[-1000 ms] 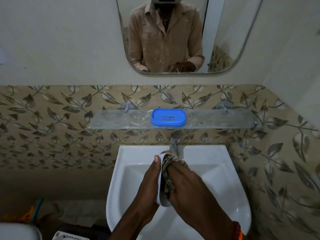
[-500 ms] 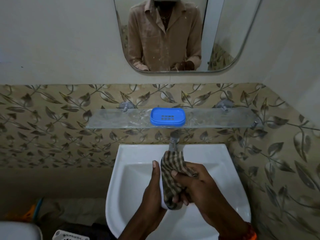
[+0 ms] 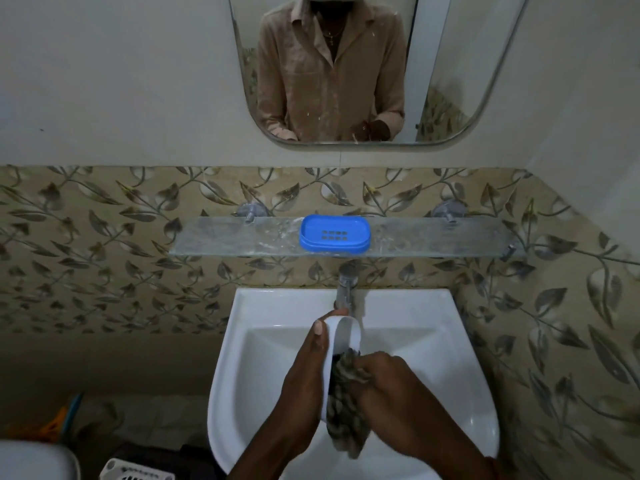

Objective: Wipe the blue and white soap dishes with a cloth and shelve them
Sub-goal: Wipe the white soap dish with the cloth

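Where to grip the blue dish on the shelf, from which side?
Probably pinch the blue dish across its short width, at the front and back rims, coming from above and in front. It lies flat and open-side up on the glass shelf, wall close behind, both ends free.

White basin (image 3: 450, 341) near centre, steel tap (image 3: 344, 289) at its far rim. Mirror (image 3: 450, 81) above on far wall. Leaf-patterned tiles (image 3: 104, 237) across the wall.

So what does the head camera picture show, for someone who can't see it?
Over a white sink, the left hand holds a white soap dish while the right hand wipes it with a checked cloth. A blue soap dish sits on the glass shelf.
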### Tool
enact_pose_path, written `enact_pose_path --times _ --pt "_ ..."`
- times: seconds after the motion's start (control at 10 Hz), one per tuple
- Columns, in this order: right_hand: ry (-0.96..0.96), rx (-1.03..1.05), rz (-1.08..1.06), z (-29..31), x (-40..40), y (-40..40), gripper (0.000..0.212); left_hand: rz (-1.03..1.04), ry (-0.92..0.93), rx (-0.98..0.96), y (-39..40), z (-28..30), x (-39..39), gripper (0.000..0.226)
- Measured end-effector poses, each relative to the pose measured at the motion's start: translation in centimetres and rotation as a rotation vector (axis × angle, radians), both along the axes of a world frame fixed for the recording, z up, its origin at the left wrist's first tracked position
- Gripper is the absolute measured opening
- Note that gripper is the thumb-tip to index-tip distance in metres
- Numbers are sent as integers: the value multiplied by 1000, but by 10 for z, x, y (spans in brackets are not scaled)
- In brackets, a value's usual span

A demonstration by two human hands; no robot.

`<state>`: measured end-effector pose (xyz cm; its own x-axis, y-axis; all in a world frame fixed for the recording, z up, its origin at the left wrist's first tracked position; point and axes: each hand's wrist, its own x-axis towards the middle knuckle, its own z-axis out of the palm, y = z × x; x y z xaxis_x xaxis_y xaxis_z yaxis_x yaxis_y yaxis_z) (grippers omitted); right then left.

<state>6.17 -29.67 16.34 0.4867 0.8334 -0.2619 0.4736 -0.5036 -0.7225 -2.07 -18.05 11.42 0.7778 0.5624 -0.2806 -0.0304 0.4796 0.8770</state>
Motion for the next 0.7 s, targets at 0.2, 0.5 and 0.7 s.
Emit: enact_pose_path --times 0.2,0.5,0.7 --pt "798 477 -764 -16 8 6 17 18 22 -264 0 -7 7 53" --pt "467 867 -728 3 -10 19 26 -139 32 -361 24 9 5 61" --pt "-640 415 56 -11 -50 -15 35 -201 28 -280 37 17 5 61"
